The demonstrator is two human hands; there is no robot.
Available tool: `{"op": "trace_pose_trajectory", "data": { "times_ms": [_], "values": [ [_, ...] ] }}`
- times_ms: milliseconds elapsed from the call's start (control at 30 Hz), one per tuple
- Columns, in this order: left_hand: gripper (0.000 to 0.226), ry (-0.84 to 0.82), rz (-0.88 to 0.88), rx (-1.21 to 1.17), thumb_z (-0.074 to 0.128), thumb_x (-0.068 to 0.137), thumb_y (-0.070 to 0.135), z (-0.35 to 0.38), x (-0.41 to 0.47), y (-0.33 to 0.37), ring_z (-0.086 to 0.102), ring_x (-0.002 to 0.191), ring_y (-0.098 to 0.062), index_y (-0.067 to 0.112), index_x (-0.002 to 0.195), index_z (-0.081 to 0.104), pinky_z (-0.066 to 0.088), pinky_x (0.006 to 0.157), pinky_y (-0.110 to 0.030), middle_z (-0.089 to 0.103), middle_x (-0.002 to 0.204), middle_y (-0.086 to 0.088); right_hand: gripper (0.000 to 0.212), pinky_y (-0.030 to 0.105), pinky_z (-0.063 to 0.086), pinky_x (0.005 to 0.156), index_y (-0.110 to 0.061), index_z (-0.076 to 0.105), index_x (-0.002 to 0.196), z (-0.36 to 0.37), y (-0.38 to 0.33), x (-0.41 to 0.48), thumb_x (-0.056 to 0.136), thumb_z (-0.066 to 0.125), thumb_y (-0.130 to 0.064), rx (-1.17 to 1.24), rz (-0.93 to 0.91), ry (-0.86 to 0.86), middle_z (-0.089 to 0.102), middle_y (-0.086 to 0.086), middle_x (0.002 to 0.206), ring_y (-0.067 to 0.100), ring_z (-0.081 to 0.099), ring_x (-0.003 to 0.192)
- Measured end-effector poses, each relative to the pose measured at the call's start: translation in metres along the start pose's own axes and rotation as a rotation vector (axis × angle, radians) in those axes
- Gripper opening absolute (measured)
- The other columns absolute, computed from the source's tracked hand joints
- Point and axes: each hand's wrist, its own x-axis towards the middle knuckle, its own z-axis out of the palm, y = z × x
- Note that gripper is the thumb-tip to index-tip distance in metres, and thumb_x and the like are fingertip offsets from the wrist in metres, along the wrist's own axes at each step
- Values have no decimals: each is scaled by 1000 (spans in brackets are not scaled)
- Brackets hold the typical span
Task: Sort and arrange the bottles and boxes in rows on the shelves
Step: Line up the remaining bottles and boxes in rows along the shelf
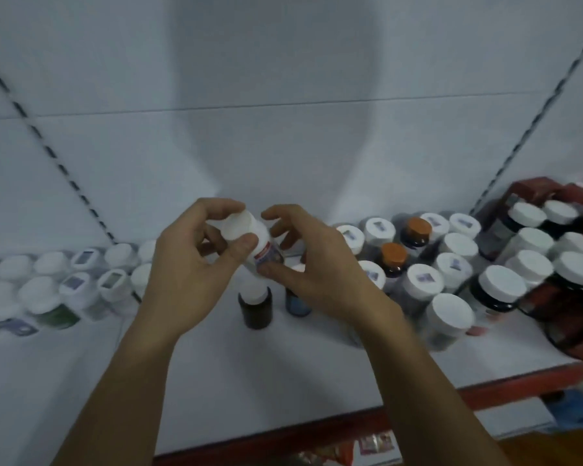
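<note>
I hold a small white bottle with a white cap and a red-and-blue label, tilted above the middle of the white shelf. My left hand grips its cap end with thumb and fingers. My right hand pinches the lower body of the same bottle. Below my hands stand a brown bottle and a blue bottle. Rows of white-capped bottles line the left; a denser group with two orange-capped bottles fills the right.
Dark red boxes and dark white-capped jars crowd the far right. The shelf has a red front edge and a white back panel with slotted uprights. Packets lie on a lower level.
</note>
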Motion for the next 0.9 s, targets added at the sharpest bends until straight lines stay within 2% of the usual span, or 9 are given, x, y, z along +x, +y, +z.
{"op": "trace_pose_trajectory", "data": {
  "times_ms": [133, 233, 333, 400, 467, 567, 667, 767, 900],
  "values": [
    [18, 64, -13, -33, 72, 92, 24, -46, -18, -14, 66, 73, -16, 30, 109, 68, 51, 62, -17, 71, 89, 8, 60, 20, 48, 90, -30, 44, 139, 47, -21, 20, 89, 76, -34, -6, -80, -120, 60, -11, 126, 5, 56, 106],
    [17, 137, -26, -91, 63, 95, 31, -79, -35, -37, 70, 86, -18, 22, 108, 68, 57, 74, -25, 73, 97, 4, 59, 27, 48, 93, -32, 40, 143, 86, -26, 35, 92, 70, -30, 7, -87, -86, 57, -10, 128, 10, 53, 109],
    [20, 163, -58, -50, 58, 90, 36, -107, -61, -83, 65, 82, -15, 20, 98, 69, 54, 72, -30, 71, 93, 5, 56, 38, 49, 93, -29, 40, 144, 127, -21, 49, 95, 67, -24, 63, -45, -19, 57, -3, 125, 18, 54, 107],
    [11, 140, -127, 38, 60, 87, 37, -119, -81, -120, 59, 72, -11, 29, 90, 67, 48, 66, -31, 67, 83, 9, 54, 41, 49, 94, -25, 43, 143, 158, -16, 56, 95, 66, -18, 126, 23, 50, 57, 0, 125, 20, 55, 107],
    [3, 89, -132, 219, 62, 86, 32, -126, -97, -148, 55, 65, -5, 34, 86, 65, 45, 62, -25, 64, 79, 13, 51, 40, 49, 94, -24, 44, 141, 185, -10, 59, 94, 64, -13, 170, 88, 149, 58, -1, 125, 20, 56, 109],
    [11, -3, -52, 460, 60, 85, 22, -122, -102, -162, 55, 82, 1, 27, 92, 67, 46, 72, -22, 59, 90, 15, 51, 39, 50, 94, -24, 46, 138, 204, 5, 57, 93, 62, -6, 192, 202, 279, 58, -3, 121, 19, 57, 107],
    [18, -54, -50, 642, 58, 82, 28, -115, -105, -169, 56, 100, -15, 27, 97, 67, 46, 77, -36, 54, 102, 13, 54, 47, 51, 97, -31, 45, 137, 208, 17, 60, 91, 62, -10, 186, 293, 265, 59, 0, 123, 22, 58, 110],
    [20, -44, -86, 707, 64, 79, 25, -112, -108, -173, 53, 106, -16, 28, 98, 66, 36, 80, -35, 52, 106, 12, 53, 47, 53, 97, -39, 44, 133, 216, 23, 59, 86, 63, -22, 176, 305, 214, 58, 0, 124, 21, 60, 110],
    [22, 20, -91, 773, 62, 76, 27, -111, -107, -169, 54, 105, -18, 26, 97, 66, 42, 81, -39, 56, 106, 10, 58, 36, 54, 91, -31, 45, 136, 216, 24, 58, 87, 74, -18, 183, 359, 259, 60, 1, 120, 17, 63, 100]
  ]
}}
